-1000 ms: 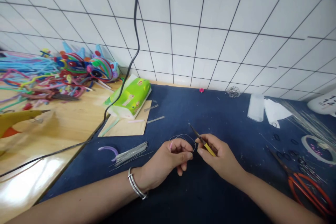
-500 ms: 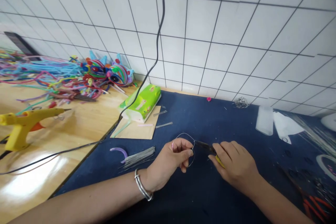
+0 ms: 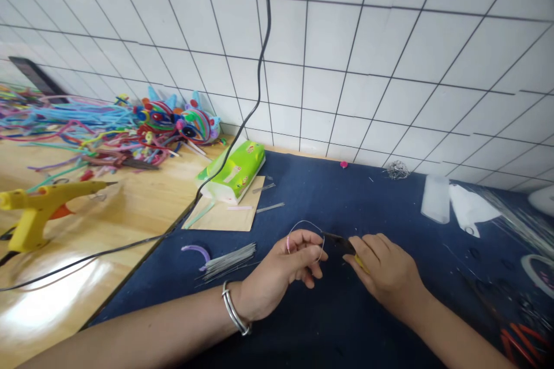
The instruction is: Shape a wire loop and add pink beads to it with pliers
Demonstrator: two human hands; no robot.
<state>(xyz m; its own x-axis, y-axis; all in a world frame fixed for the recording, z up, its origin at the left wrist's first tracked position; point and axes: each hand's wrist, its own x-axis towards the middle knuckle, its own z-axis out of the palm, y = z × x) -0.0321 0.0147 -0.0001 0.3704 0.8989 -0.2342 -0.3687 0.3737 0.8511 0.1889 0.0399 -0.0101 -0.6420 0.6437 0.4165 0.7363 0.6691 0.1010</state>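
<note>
Swung from a slant to nearly level since a second ago, pliers [image 3: 340, 241] fill the right hand's [image 3: 388, 270] closed grip, tips near a wire loop [image 3: 309, 222] at lower centre, their bite unclear. Left-hand [image 3: 281, 268] fingers curl nearly shut on the loop; steady support and gentle pressure should prevent kinks.

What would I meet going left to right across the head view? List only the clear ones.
Yellow glue gun, purple curved piece, left hand, pink round piece, wire tangle, translucent strip, white cut-out, pale ring.
</note>
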